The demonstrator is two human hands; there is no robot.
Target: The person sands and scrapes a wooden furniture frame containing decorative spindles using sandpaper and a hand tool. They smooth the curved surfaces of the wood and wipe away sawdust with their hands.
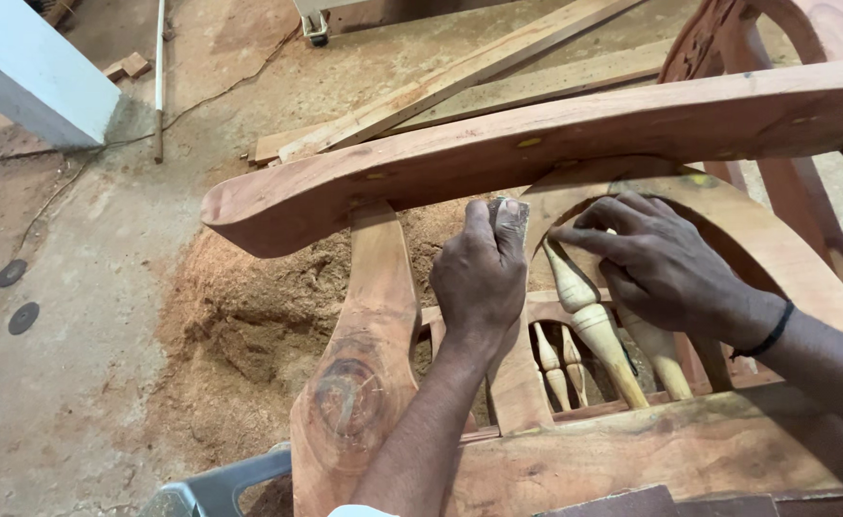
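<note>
While sawdust [249,325] lay heaped on the concrete floor [77,383], the head view showed:
Item: reddish wooden chair frame [575,134], unfinished, lying on its side, curved arm uppermost.
Item: left hand [481,278], fingers closed together, pinching a small grey sanding pad [510,213] against the frame just under the arm.
Item: right hand [665,263], fingers loosely spread, resting on the arched rail beside a pale turned spindle [589,321].
Item: loose planks [460,81] behind; a white pillar [29,72] at far left.
</note>
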